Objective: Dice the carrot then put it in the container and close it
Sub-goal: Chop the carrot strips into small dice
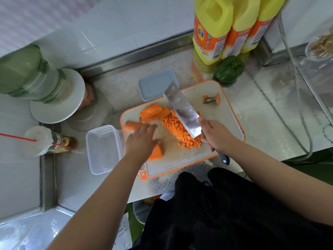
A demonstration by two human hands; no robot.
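Note:
An orange-rimmed cutting board [228, 112] carries a pile of diced carrot [182, 131], bigger carrot pieces [150, 111], a round carrot chunk [130, 126] at its left edge and a wedge [157, 152] near the front. My right hand [217, 135] grips the handle of a cleaver [182, 110], whose blade lies beside the dice. My left hand [141, 139] hovers with straight fingers over the carrot pieces, blurred. A clear empty container [103, 149] stands left of the board. Its blue-grey lid [156, 83] lies behind the board.
Carrot ends [211, 99] lie at the board's far right. Yellow bottles [227, 27] and a leafy green [228, 69] stand behind. A green-lidded jar on a white plate [54, 98], a cup with a red straw [38, 140] and a dark bottle [63, 142] crowd the left.

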